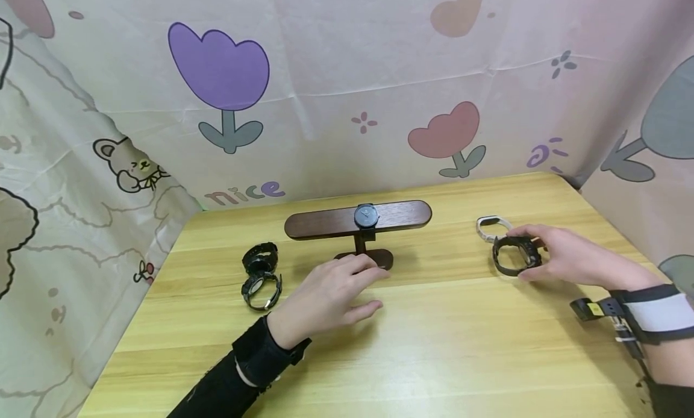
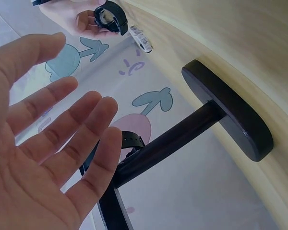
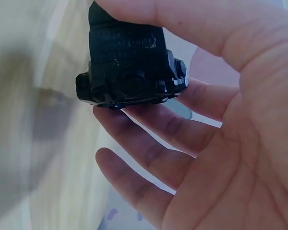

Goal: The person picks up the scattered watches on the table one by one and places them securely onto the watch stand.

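A dark wooden T-shaped watch stand [image 1: 325, 222] [image 2: 225, 112] stands mid-table, with a dark-faced watch [image 1: 366, 217] strapped on its bar. My left hand [image 1: 331, 294] [image 2: 48, 158] hovers open just in front of the stand's base, fingers straight and holding nothing. My right hand [image 1: 553, 255] [image 3: 216, 124] grips a black digital watch [image 1: 515, 254] [image 3: 129, 76] at the table's right, pinched between thumb and fingers. A white watch [image 1: 492, 226] lies just behind that hand. Two black watches [image 1: 261, 274] lie left of the stand.
The light wooden table [image 1: 423, 340] is enclosed by a cartoon-print cloth backdrop [image 1: 347, 87] on the back and both sides. A wrist-camera strap [image 1: 645, 312] sits on my right forearm.
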Available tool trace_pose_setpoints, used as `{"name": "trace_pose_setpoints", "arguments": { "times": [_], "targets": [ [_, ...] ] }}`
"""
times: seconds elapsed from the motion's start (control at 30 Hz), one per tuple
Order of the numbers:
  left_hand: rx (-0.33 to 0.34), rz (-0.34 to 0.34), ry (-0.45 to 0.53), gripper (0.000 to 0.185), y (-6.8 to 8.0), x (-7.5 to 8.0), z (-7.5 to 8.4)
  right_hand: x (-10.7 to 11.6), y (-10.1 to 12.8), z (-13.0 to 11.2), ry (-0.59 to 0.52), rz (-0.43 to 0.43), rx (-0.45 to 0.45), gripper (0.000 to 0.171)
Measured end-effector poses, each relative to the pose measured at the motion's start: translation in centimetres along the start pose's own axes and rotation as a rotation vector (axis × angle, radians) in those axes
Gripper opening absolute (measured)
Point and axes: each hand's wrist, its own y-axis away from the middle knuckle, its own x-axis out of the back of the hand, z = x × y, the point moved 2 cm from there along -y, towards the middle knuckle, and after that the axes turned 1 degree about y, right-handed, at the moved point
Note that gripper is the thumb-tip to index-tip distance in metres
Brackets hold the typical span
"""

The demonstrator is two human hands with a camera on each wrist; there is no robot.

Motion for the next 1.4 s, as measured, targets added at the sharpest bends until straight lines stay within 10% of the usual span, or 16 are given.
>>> {"name": "trace_pose_setpoints", "arguments": {
  "times": [1.4],
  "targets": [
    [0.071, 0.077, 0.14, 0.034, -0.1, 0.8, 0.0, 2.8, 1.7, -11.8, 0.074, 0.124, 0.221, 0.086]
  ]
}}
